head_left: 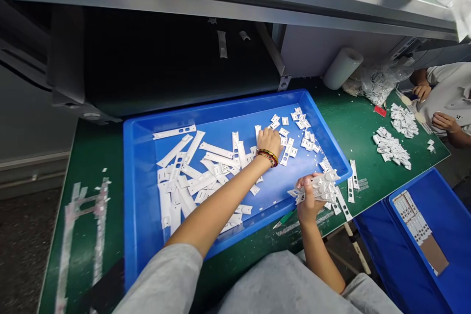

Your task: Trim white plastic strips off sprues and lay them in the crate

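1. Holding the left hand (270,142) inside the blue tray (139,167); cannot tell its grip.
2. Having a slotted white strip (287,152) just rightward there, long axis running near-left to far-right.
3. Clasping stacked white pieces (322,187) in the right hand (309,203), farther from that strip.

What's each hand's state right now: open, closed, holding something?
Left hand: down among white pieces in the blue tray; grip cannot be told.
Right hand: closed on a stack of white strips.
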Tool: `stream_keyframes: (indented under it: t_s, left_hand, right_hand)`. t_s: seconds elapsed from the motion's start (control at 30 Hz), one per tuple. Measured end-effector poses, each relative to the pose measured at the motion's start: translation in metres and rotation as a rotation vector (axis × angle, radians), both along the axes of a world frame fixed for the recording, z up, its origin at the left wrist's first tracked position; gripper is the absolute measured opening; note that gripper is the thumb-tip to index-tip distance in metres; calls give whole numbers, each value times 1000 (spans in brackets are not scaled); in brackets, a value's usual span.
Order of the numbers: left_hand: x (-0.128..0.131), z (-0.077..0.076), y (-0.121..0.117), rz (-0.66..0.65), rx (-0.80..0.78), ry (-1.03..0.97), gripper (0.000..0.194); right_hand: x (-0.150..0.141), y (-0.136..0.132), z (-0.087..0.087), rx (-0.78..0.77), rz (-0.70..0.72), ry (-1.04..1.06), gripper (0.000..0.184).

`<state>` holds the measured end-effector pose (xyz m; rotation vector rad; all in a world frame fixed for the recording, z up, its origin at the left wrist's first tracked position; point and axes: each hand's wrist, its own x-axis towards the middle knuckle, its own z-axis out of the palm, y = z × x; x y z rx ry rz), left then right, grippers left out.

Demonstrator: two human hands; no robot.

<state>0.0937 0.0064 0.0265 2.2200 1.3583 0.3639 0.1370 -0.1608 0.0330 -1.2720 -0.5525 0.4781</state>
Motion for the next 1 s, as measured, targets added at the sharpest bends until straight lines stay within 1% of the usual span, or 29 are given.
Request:
stream_keyframes:
  t_s: [0.07,0.1,0.17,0.23,0.3,0.33,0.37,0.4,0.43,0.47,0.53,0.6,0.67,0.77,0.87,0.93,1.0]
  left_hand:
    - [-1,-13,9,8,-34,1,24]
    - [-2,-17,12,10,-51,-7,23]
    - [-6,-19,16,16,-80,-41,27]
    - [-14,-12,14,1,-100,-85,35]
    - [-27,-1,6,-59,-140,-179,44]
    - [-35,6,-1,-100,-176,-251,47]
    - [-43,12,-8,-166,-254,-407,49]
    - [-53,18,-17,-219,-333,-568,49]
    - [-62,24,-25,-240,-404,-692,50]
    - [-70,29,-34,-231,-467,-778,50]
    - [-86,37,-48,-158,-554,-876,50]
    - [-99,40,-58,-64,-592,-892,48]
    - [-110,42,-63,-4,-597,-884,50]
    - [-124,43,-66,6,-562,-880,54]
    - [-129,43,-68,49,-433,-801,48]
    - [-129,42,-69,102,-326,-723,43]
    - [-126,40,-69,140,-239,-662,40]
  right_hand:
    - [-1,0,0,-13,5,8,22]
    - [-1,-1,0,-17,7,14,22]
    - [-1,-1,0,-26,12,28,22]
    - [0,0,0,-33,25,40,22]
    - [2,3,3,-59,40,34,19]
    - [3,5,6,-93,59,29,18]
    - [3,8,8,-135,91,36,19]
    - [3,12,11,-177,139,65,21]
    - [1,15,14,-211,204,122,25]
    - [-2,18,16,-234,283,204,29]
    - [-12,23,20,-251,463,399,38]
    - [-25,24,22,-268,647,530,40]
    - [-36,24,23,-277,761,552,35]
    - [-42,24,22,-284,797,439,27]
    - [-43,25,17,-336,779,260,25]
    - [-44,25,13,-373,720,143,25]
    - [-45,24,9,-386,661,75,23]
